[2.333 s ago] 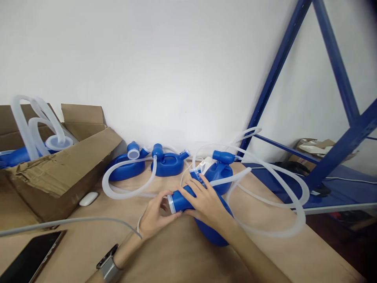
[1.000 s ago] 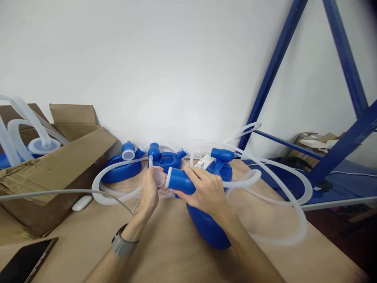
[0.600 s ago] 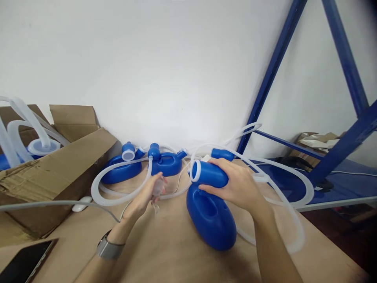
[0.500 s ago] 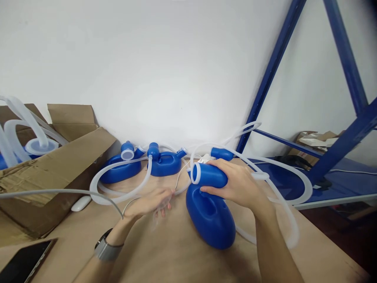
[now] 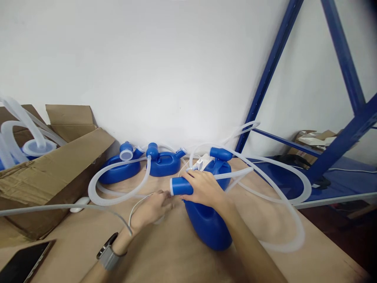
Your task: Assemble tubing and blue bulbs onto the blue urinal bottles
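Note:
A blue plastic container [image 5: 209, 225] lies on the brown table [image 5: 176, 255] in front of me. My right hand [image 5: 204, 188] grips its neck [image 5: 180, 186], whose white-rimmed mouth points left. My left hand [image 5: 153, 208] rests low on the table just left of that mouth, with a watch [image 5: 107, 256] on the wrist. Its fingers curl over a small clear cap [image 5: 159, 220], which is blurred and partly hidden. A clear tube [image 5: 294, 188] loops from behind the container out to the right.
Two more blue containers [image 5: 120, 173] [image 5: 163, 165] with a clear hose [image 5: 118, 198] sit by the wall, and a third [image 5: 220, 155] stands behind my right hand. At left are an open cardboard box [image 5: 59, 165], a white mouse [image 5: 77, 204], a grey cable [image 5: 59, 206] and a phone [image 5: 23, 263]. A blue shelf frame [image 5: 265, 90] stands at right.
My left hand took a clear cap off the neck and lowered it to the table. My right hand raised and turned the container, then brought its neck back down, pointing left.

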Motion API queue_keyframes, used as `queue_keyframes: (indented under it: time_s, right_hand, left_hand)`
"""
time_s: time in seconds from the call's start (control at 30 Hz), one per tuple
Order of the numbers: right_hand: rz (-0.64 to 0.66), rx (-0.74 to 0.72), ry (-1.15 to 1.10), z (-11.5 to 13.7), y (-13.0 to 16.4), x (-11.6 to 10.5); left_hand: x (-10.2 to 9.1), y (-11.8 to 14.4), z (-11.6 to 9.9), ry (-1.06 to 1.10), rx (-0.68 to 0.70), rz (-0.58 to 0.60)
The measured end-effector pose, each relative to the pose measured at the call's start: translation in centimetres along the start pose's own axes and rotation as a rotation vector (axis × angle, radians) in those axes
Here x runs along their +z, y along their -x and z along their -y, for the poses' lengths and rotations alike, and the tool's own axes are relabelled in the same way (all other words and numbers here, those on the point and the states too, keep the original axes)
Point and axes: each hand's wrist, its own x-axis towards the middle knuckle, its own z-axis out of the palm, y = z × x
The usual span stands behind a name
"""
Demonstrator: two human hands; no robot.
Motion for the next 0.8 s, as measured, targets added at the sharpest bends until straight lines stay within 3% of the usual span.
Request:
queue_keyframes:
  time_s: [0.2, 0.33, 0.43, 0.63, 0.8]
  right_hand:
    - [-0.028, 0.036, -0.052, -0.4, -0.6, 1.7]
    - [-0.044, 0.041, -0.084, -0.5, -0.6, 1.8]
    - [-0.052, 0.004, -0.115, -0.6, -0.4, 1.6]
    - [0.019, -0.213, -0.130, -2.1, 0.2, 0.5]
    - [0.109, -0.203, -0.134, -2.3, 0.5, -0.3]
  left_hand:
    - [-1.3, -0.5, -1.5, 0.214, 0.037, -0.278]
    - [-1.6, -0.3, -2.4, 0.325, 0.100, -0.339]
    - [-2.0, 0.0, -2.7, 0.376, 0.147, -0.304]
    - [-2.7, 0.9, -2.8, 0.394, 0.218, -0.111]
    - [-3.5, 1.3, -3.4, 0.385, 0.214, 0.010]
